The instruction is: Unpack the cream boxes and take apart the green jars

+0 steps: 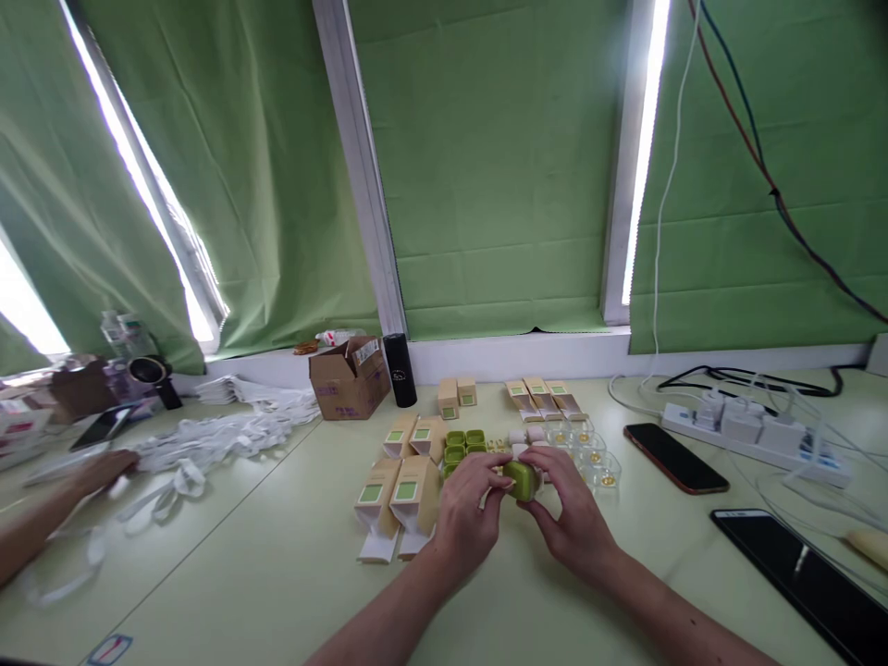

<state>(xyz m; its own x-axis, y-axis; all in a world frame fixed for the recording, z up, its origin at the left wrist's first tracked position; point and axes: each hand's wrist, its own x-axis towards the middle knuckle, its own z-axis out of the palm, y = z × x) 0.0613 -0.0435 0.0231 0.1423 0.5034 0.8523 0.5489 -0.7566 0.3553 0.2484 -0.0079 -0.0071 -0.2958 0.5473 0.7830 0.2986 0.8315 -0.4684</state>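
Observation:
My left hand (468,513) and my right hand (573,513) meet over the table and both grip a small green jar (522,479) between their fingertips. Just behind the jar stand several more green jars (463,444). Beige cartons with green labels (399,495) lie left of my left hand, some with open flaps. Several clear round lids or cups with gold centres (595,453) sit behind my right hand.
A brown cardboard box (349,379) and a black cylinder (400,370) stand at the back. More beige cartons (545,398) lie near the window ledge. A phone (675,458), a power strip (753,430) and a dark tablet (808,578) lie at the right. Another person's hand (104,470) rests among white straps (208,439) at the left.

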